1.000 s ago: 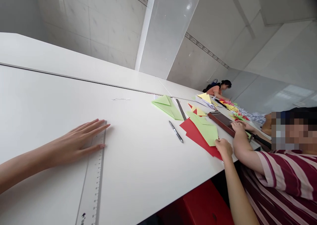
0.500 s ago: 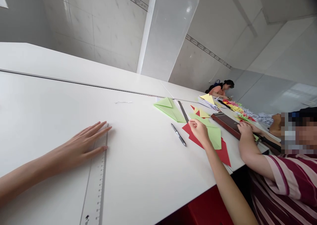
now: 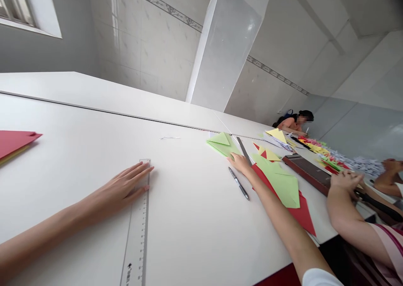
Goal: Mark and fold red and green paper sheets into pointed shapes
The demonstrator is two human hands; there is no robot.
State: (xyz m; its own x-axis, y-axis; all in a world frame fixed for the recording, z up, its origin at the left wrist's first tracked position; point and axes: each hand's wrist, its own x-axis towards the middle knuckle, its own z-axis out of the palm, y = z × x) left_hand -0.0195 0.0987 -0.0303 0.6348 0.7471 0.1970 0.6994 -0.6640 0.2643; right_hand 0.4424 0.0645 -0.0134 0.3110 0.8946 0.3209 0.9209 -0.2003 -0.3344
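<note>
My left hand (image 3: 130, 183) lies flat with its fingers stretched out, pressing on the upper part of a clear ruler (image 3: 138, 235) on the white table (image 3: 185, 219). A little right of centre, my right hand (image 3: 239, 162) reaches to the lower edge of a light green folded paper (image 3: 218, 141). Its fingertips are slightly apart at that edge; whether they pinch it I cannot make out. Just below the right hand lies a pen (image 3: 238, 183). A dark grey strip (image 3: 243, 147) runs behind the hand. More green paper (image 3: 285, 185) and red paper (image 3: 304, 217) lie beneath and beside my right forearm.
Red folded paper (image 3: 17, 142) lies at the far left. A thin white scrap (image 3: 169, 138) is at the middle back. Yellow-and-red paper (image 3: 266, 152) sits near a brown paper cutter (image 3: 310, 175), where a co-worker's hands (image 3: 344, 181) rest. Another person (image 3: 292, 122) works farther back.
The view has swung left, bringing the red paper at the far left into sight. My right hand has moved left to the green folded paper. My left hand stays on the ruler.
</note>
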